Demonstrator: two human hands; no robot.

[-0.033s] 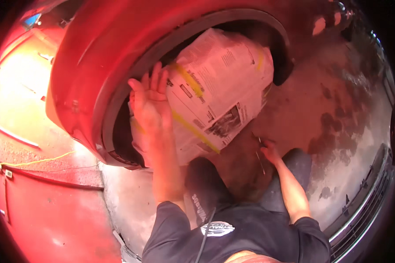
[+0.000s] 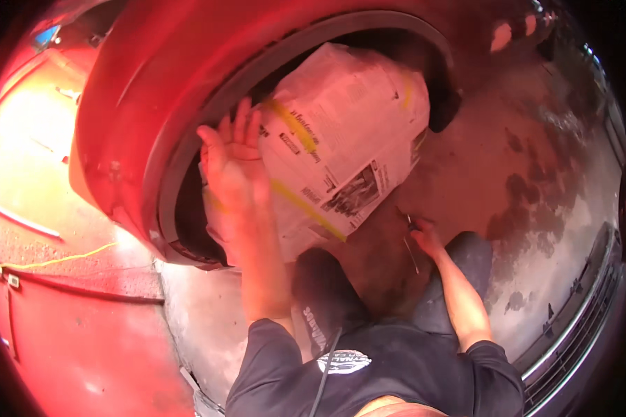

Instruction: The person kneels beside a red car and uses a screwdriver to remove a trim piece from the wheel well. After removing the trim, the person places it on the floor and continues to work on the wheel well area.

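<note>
Newspaper sheets (image 2: 368, 104) with strips of yellow tape (image 2: 311, 210) cover the wheel inside the red car's wheel arch (image 2: 188, 132). My left hand (image 2: 238, 156) is raised at the arch's left side, palm up and fingers spread, with nothing in it. It is in front of the newspaper's left edge; whether it touches the arch cannot be made out. Low on the right, beside my right knee, my right hand (image 2: 428, 238) is closed on a slim tool (image 2: 412, 224) with a dark part and a thin rod. Its exact kind is too small to tell.
The red car body (image 2: 139, 90) curves overhead from the left. Dark wet patches (image 2: 528, 215) mark the floor at right. A dark grille-like car part (image 2: 577, 313) lies at the right edge. A yellow cord (image 2: 62, 260) runs along the left wall.
The view has shifted slightly, so the car and newspaper sit a little farther left. Both hands keep nearly the same pose.
</note>
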